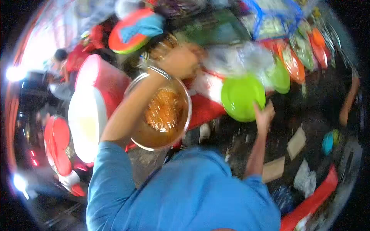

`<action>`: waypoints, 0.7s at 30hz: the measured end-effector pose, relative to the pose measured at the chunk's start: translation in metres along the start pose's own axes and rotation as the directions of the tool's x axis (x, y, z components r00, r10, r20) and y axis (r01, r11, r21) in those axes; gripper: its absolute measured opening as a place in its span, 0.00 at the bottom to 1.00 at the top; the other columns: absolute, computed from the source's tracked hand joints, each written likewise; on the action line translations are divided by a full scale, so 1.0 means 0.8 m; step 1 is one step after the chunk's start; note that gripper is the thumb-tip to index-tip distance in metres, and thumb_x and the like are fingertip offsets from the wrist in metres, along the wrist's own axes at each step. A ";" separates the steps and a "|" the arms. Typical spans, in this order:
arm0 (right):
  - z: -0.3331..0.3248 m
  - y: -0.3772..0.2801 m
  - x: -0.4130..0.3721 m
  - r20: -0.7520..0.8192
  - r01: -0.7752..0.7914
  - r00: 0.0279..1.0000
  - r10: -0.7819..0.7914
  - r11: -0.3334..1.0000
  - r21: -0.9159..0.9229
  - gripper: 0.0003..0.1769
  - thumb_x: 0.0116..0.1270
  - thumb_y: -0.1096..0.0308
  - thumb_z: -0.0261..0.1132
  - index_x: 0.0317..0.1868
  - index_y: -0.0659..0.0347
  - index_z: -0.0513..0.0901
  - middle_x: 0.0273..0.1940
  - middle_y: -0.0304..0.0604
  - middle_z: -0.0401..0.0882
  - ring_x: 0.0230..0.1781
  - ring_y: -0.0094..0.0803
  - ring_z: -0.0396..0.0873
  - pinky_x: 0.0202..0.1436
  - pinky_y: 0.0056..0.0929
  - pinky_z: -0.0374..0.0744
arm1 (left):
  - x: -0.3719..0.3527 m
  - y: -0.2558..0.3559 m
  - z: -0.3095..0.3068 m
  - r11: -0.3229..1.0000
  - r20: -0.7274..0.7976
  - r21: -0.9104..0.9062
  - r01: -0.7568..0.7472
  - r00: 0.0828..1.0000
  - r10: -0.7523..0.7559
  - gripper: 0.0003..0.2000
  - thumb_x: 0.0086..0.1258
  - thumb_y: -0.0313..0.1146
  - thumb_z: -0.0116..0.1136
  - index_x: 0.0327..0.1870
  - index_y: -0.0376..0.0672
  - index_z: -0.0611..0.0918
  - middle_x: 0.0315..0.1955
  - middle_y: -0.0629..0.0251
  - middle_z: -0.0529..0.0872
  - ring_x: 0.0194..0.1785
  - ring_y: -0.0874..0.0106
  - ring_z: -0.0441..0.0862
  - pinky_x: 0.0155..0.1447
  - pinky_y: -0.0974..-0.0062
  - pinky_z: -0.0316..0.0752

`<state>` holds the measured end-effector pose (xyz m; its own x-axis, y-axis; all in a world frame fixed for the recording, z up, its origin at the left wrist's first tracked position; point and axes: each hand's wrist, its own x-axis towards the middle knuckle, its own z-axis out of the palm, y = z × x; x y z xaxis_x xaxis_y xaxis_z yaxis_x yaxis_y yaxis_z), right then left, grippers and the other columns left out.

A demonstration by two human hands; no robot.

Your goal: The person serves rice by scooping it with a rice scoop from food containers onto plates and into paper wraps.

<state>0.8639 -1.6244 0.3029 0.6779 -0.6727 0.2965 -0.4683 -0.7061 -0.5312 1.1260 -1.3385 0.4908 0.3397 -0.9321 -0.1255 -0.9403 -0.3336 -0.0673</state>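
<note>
My right hand [265,115] grips a round lime-green plate [241,94] by its lower right rim, with the thumb over the edge. The plate's inside faces me and I see no food on it. My left arm reaches across a large metal bowl [187,127], which holds glossy orange-brown food [165,109]. Beyond the bowl's far rim is my left hand [181,61], smeared by motion. A bracelet circles that wrist. Whether its fingers hold anything is hidden by the blur.
Left of the bowl stands a big white and pink tub [86,119]. Clear plastic bags [241,57], another green plate [280,79] and an orange plate [291,63] lie farther back. A blue cloth [142,29] rests on a red-orange dish [117,34]. A person in red [77,57] is at far left.
</note>
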 end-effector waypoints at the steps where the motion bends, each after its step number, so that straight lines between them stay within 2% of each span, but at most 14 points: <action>1: 0.008 -0.001 -0.016 0.200 -0.165 0.972 0.127 0.968 0.186 0.33 0.55 0.54 0.73 0.52 0.71 0.74 0.50 0.61 0.75 0.51 0.55 0.72 0.56 0.47 0.69 | 0.003 0.005 -0.007 0.995 0.043 -0.041 0.095 0.995 -0.093 0.21 0.64 0.40 0.58 0.54 0.37 0.77 0.51 0.50 0.79 0.58 0.53 0.73 0.66 0.60 0.67; 2: 0.040 0.024 -0.023 0.215 -0.197 0.968 0.132 0.926 0.320 0.31 0.56 0.56 0.73 0.52 0.70 0.74 0.49 0.59 0.77 0.50 0.52 0.75 0.55 0.43 0.72 | -0.005 0.008 -0.009 0.990 -0.087 -0.110 0.093 0.991 -0.103 0.21 0.63 0.38 0.59 0.55 0.38 0.76 0.53 0.49 0.77 0.59 0.52 0.72 0.66 0.60 0.66; 3: 0.034 0.028 -0.029 0.245 -0.369 0.927 0.285 0.817 0.443 0.27 0.59 0.61 0.71 0.52 0.70 0.73 0.48 0.56 0.78 0.48 0.46 0.77 0.53 0.39 0.73 | -0.001 0.025 -0.008 0.982 -0.216 -0.179 0.056 0.972 -0.095 0.21 0.63 0.36 0.60 0.56 0.38 0.75 0.55 0.49 0.75 0.60 0.52 0.71 0.67 0.60 0.66; 4: 0.033 0.009 -0.026 0.304 -0.474 0.881 0.363 0.671 0.571 0.23 0.61 0.66 0.69 0.52 0.70 0.73 0.47 0.53 0.80 0.46 0.40 0.80 0.51 0.35 0.75 | -0.005 0.034 -0.011 0.984 -0.214 -0.176 0.022 0.975 -0.060 0.21 0.63 0.36 0.60 0.56 0.38 0.75 0.55 0.49 0.75 0.60 0.52 0.71 0.67 0.60 0.66; 7: 0.025 -0.007 -0.053 0.215 -0.417 0.900 0.380 0.602 0.681 0.20 0.64 0.69 0.66 0.52 0.70 0.72 0.48 0.50 0.80 0.48 0.36 0.79 0.51 0.34 0.75 | -0.029 0.056 -0.024 0.991 -0.341 -0.128 0.024 0.938 -0.067 0.23 0.62 0.31 0.62 0.58 0.39 0.73 0.57 0.51 0.73 0.63 0.52 0.68 0.68 0.58 0.63; 8: 0.011 -0.022 -0.062 0.233 -0.409 0.898 0.374 0.509 0.758 0.19 0.65 0.71 0.65 0.53 0.69 0.72 0.48 0.47 0.80 0.48 0.33 0.78 0.52 0.33 0.75 | -0.038 0.064 -0.035 0.993 -0.431 -0.112 0.030 0.899 -0.076 0.25 0.59 0.30 0.62 0.59 0.40 0.72 0.57 0.51 0.72 0.64 0.52 0.67 0.69 0.57 0.61; 9: 0.008 -0.028 -0.078 0.225 -0.402 0.900 0.373 0.509 0.761 0.19 0.65 0.71 0.65 0.53 0.69 0.72 0.48 0.47 0.80 0.48 0.33 0.78 0.52 0.33 0.75 | -0.051 0.074 -0.040 0.995 -0.519 -0.095 0.043 0.851 -0.086 0.27 0.57 0.28 0.62 0.60 0.40 0.71 0.56 0.51 0.72 0.64 0.53 0.66 0.69 0.55 0.59; 11: 0.012 -0.037 -0.106 0.289 -0.402 0.889 0.355 0.305 0.863 0.19 0.66 0.71 0.64 0.54 0.68 0.72 0.49 0.45 0.80 0.48 0.32 0.78 0.52 0.32 0.74 | -0.087 0.100 -0.056 0.987 -0.565 -0.155 0.047 0.815 -0.128 0.28 0.56 0.27 0.63 0.61 0.40 0.71 0.56 0.52 0.72 0.66 0.52 0.64 0.70 0.53 0.58; 12: 0.019 -0.040 -0.119 0.313 -0.407 0.895 0.318 0.292 0.866 0.19 0.66 0.70 0.64 0.54 0.67 0.73 0.48 0.46 0.80 0.48 0.32 0.78 0.53 0.31 0.74 | -0.113 0.117 -0.062 0.974 -0.556 -0.207 0.089 0.809 -0.192 0.28 0.56 0.24 0.62 0.61 0.40 0.72 0.59 0.52 0.71 0.67 0.52 0.64 0.70 0.55 0.58; 13: 0.018 -0.050 -0.123 0.312 -0.403 0.898 0.312 0.294 0.867 0.19 0.66 0.70 0.64 0.54 0.67 0.73 0.48 0.46 0.80 0.48 0.32 0.78 0.53 0.31 0.74 | -0.140 0.135 -0.065 0.958 -0.544 -0.256 0.127 0.801 -0.251 0.28 0.55 0.21 0.61 0.61 0.40 0.72 0.61 0.53 0.71 0.68 0.51 0.64 0.71 0.57 0.59; 15: 0.018 -0.074 -0.123 0.287 -0.309 0.947 0.144 0.648 0.696 0.19 0.65 0.70 0.65 0.54 0.67 0.73 0.47 0.46 0.80 0.48 0.32 0.78 0.52 0.31 0.74 | -0.193 0.167 -0.044 0.933 -0.515 -0.357 0.056 0.821 -0.246 0.29 0.52 0.18 0.59 0.61 0.40 0.72 0.61 0.53 0.72 0.68 0.50 0.64 0.70 0.54 0.58; 16: 0.022 -0.088 -0.122 0.262 -0.288 0.954 0.148 0.702 0.652 0.19 0.64 0.69 0.66 0.53 0.67 0.74 0.46 0.47 0.81 0.47 0.33 0.78 0.52 0.31 0.74 | -0.217 0.185 -0.029 0.914 -0.484 -0.401 0.058 0.834 -0.265 0.30 0.51 0.18 0.58 0.61 0.40 0.72 0.60 0.53 0.72 0.67 0.49 0.64 0.70 0.53 0.58; 20: 0.036 -0.123 -0.127 0.184 -0.273 0.962 0.202 0.759 0.592 0.22 0.63 0.70 0.66 0.57 0.66 0.73 0.50 0.48 0.80 0.50 0.35 0.78 0.55 0.32 0.73 | -0.317 0.231 0.011 0.815 -0.405 -0.580 -0.009 0.871 -0.279 0.29 0.49 0.18 0.58 0.58 0.39 0.73 0.57 0.54 0.73 0.66 0.51 0.66 0.69 0.50 0.59; 21: 0.063 -0.106 -0.127 0.125 -0.199 0.980 0.156 0.711 0.675 0.25 0.62 0.70 0.67 0.59 0.66 0.73 0.52 0.49 0.79 0.52 0.36 0.77 0.58 0.32 0.72 | -0.345 0.237 0.023 0.802 -0.400 -0.597 -0.020 0.874 -0.276 0.28 0.49 0.19 0.58 0.58 0.40 0.74 0.56 0.54 0.73 0.65 0.52 0.66 0.69 0.49 0.60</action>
<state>0.8637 -1.4848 0.2777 0.6620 -0.7416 0.1087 -0.0855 -0.2189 -0.9720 0.8540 -1.1419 0.4942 0.5478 -0.7789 0.3052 -0.7736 -0.3328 0.5393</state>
